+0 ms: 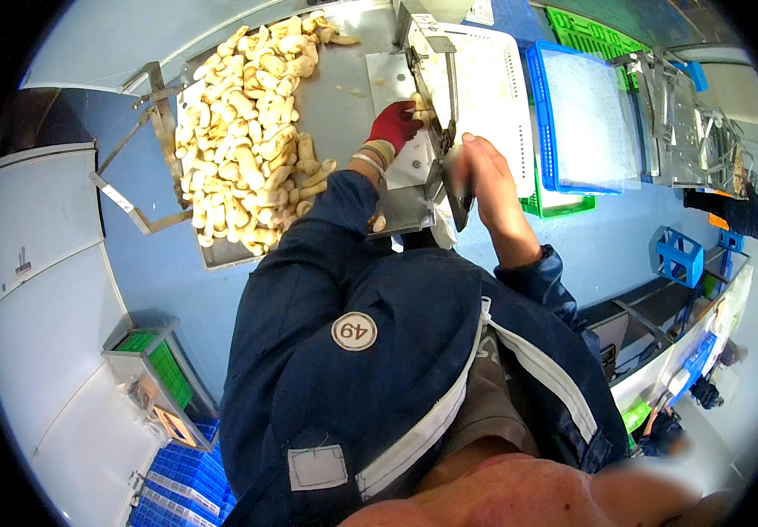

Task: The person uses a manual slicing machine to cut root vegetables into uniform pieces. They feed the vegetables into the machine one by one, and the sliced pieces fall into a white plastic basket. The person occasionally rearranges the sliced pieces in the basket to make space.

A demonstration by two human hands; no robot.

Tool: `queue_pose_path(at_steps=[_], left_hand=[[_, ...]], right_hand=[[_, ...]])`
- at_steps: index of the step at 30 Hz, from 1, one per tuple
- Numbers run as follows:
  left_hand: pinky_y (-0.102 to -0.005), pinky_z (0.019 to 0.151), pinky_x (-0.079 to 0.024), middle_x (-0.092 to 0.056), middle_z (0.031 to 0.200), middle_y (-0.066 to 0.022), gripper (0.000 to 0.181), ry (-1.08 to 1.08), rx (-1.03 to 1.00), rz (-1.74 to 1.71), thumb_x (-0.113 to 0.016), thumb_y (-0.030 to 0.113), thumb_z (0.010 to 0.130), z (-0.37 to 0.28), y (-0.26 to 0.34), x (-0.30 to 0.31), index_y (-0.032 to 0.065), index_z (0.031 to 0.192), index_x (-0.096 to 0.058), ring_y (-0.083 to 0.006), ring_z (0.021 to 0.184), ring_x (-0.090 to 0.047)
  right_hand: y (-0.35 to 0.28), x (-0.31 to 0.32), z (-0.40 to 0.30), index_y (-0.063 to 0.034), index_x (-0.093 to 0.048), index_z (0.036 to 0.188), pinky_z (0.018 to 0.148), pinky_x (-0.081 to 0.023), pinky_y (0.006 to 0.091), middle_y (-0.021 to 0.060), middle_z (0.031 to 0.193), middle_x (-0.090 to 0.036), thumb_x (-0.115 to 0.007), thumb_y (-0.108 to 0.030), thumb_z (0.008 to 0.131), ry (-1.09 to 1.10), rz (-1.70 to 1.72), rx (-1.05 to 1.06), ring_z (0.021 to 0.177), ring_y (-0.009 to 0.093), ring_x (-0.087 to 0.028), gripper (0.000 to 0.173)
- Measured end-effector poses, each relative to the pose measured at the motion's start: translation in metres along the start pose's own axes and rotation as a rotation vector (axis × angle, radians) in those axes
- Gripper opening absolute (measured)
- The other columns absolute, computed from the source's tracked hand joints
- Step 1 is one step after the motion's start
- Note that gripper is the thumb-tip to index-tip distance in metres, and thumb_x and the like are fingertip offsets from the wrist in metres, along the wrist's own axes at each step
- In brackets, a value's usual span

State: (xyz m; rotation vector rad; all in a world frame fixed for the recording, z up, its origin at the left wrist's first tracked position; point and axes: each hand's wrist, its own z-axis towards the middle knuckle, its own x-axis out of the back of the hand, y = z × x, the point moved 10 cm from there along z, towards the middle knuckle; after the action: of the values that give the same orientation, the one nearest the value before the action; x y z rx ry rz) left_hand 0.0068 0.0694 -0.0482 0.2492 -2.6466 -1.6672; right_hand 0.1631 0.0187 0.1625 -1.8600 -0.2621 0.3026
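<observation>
My left hand (395, 126), in a red glove with bands at the wrist, holds pale mushroom pieces (422, 110) against the blade of a hinged metal cutter (450, 85). The cutter is fixed at the right edge of a steel table (332, 89). My bare right hand (494, 188) is at the dark lever handle (462, 209) of the cutter, its fingers around it, partly blurred. Left of my gloved hand lies a large heap of pale, thick-stemmed mushrooms (247, 141). A white perforated crate (494, 99) with pale slices inside stands just beyond the blade.
A blue mesh-bottomed tray (547, 118) rests over a green crate (563, 205) to the right. A metal frame (171, 141) stands by the table's left end. Blue crates (181, 484) are stacked at lower left. A blue stool (680, 257) and other people (738, 214) are farther right.
</observation>
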Motion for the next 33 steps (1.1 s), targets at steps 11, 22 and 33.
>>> queue_pose_path(at_steps=[11,22,33], left_hand=[[-0.0304,0.075,-0.054,-0.061,0.113,-0.0129,0.058,-0.098,0.027,0.003,-0.069,0.006,0.083,0.001,-0.001,-0.004,0.0009,0.136,-0.047,-0.0191,0.09,-0.062],[-0.0301,0.074,-0.055,-0.064,0.105,-0.0128,0.058,-0.1,0.026,0.086,-0.073,0.01,0.082,-0.001,0.011,-0.002,0.0019,0.134,-0.049,-0.0186,0.085,-0.062],[-0.0307,0.071,-0.054,-0.061,0.108,-0.0114,0.058,-0.107,0.055,-0.084,-0.073,0.005,0.08,0.006,0.0,-0.009,0.0005,0.133,-0.05,-0.0184,0.084,-0.062]], right_hand=[[0.168,0.018,-0.022,-0.0022,-0.051,0.082,0.061,-0.04,0.0287,0.0038,0.068,-0.05,-0.044,-0.023,0.1,-0.128,-0.187,-0.044,0.064,0.014,-0.047,0.029],[0.017,0.005,-0.004,-0.0054,-0.05,0.072,0.058,-0.039,0.0282,0.0027,0.063,-0.047,-0.045,-0.025,0.1,-0.011,-0.093,-0.031,0.059,0.014,-0.046,0.035],[0.158,0.02,-0.025,-0.0036,-0.052,0.084,0.059,-0.04,0.0284,0.0042,0.069,-0.052,-0.046,-0.026,0.1,-0.095,-0.251,-0.02,0.065,0.013,-0.049,0.028]])
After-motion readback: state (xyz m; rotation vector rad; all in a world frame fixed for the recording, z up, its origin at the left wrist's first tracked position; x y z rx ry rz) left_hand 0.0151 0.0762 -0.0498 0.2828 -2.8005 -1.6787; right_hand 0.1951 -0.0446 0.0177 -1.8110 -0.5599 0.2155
